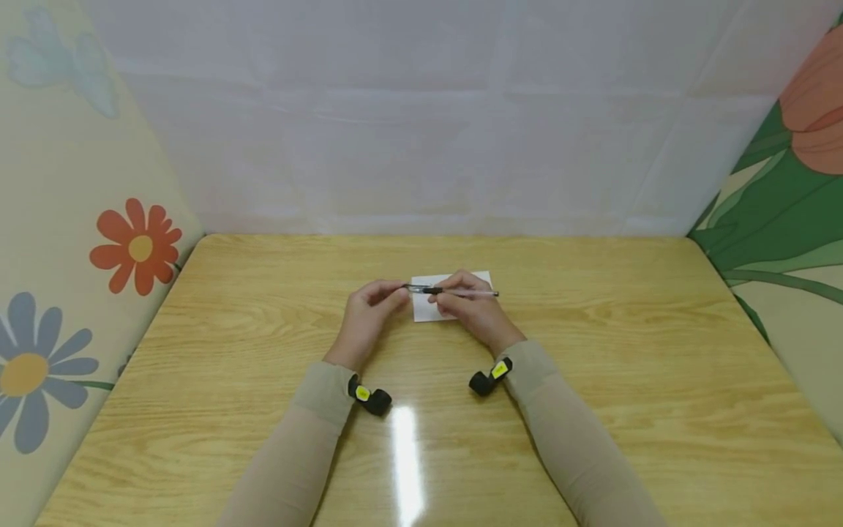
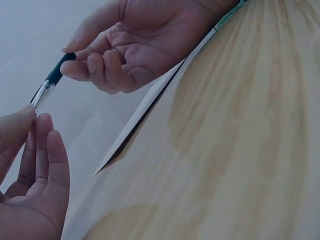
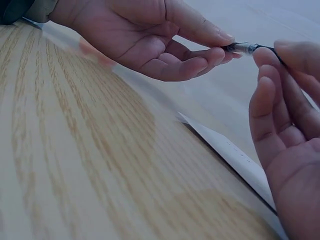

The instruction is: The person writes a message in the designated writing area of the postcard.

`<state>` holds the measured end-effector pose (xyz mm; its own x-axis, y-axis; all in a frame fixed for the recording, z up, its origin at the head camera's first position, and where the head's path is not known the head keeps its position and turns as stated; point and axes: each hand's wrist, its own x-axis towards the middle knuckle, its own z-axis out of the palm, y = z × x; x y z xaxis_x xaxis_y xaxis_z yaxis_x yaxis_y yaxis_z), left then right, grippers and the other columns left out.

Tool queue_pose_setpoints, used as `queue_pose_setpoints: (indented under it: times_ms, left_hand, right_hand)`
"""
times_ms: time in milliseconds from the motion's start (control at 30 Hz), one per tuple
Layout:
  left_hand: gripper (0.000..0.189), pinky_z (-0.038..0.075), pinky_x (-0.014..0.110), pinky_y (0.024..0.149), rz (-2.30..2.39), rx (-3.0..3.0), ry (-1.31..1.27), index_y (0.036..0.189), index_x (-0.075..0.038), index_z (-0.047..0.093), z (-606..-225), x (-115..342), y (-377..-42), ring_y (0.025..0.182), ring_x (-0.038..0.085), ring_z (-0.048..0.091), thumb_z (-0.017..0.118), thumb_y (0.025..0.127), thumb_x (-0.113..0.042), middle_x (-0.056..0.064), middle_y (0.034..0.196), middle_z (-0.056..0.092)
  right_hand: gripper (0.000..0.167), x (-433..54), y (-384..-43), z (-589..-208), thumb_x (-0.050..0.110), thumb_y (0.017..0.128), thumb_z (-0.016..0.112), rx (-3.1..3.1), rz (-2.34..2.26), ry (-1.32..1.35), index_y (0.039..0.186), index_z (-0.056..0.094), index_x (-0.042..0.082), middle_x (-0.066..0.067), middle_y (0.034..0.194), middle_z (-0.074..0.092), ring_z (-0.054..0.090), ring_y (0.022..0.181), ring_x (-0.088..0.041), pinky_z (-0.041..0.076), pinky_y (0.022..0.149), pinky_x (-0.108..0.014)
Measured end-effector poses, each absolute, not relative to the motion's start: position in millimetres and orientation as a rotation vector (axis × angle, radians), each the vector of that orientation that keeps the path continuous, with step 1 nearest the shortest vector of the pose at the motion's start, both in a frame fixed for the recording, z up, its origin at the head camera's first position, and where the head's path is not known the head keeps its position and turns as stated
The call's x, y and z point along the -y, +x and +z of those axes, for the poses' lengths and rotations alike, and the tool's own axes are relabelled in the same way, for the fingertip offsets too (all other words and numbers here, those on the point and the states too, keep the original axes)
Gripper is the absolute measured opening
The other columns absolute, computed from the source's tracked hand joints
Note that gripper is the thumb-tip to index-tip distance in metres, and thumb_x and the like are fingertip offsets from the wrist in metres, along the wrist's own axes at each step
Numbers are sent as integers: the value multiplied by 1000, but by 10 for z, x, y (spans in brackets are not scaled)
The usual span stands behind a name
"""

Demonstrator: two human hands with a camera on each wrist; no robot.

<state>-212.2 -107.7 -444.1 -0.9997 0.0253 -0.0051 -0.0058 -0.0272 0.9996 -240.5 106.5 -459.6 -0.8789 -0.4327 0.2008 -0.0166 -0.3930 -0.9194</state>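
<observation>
A pen [image 1: 477,293] with a clear barrel and a black grip lies level between both hands, above a white sheet of paper [image 1: 426,311]. My left hand [image 1: 369,315] pinches its left end, a clear cap [image 2: 44,91] with a dark clip, between thumb and fingertips. Around the black grip [image 2: 61,69], the thumb and forefinger of my right hand [image 1: 479,313] pinch the pen. The barrel points right past that hand in the head view. In the right wrist view the clear part [image 3: 244,47] bridges the gap between the two hands' fingertips.
The paper lies on a wood-grain table [image 1: 263,410], one edge slightly raised. A white cloth [image 1: 421,146] hangs behind the table, with flower-painted panels [image 1: 53,219] at the sides. Black wrist cameras [image 1: 370,397] sit on both sleeves.
</observation>
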Motion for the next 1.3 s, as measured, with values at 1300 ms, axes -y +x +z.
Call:
queue_pose_setpoints:
  times_ms: [1300]
  left_hand:
    - [19,52,29,100,2594,-1674,100,116,-8,72,-4466,1051,-2116,101,13,66,58,103,-5,4,109,67]
  right_hand:
    - [33,-1052,-2423,-4608,-4,99,50,-1479,-2173,-560,105,77,15,-6,89,75,64,69,-9,53,61,-19]
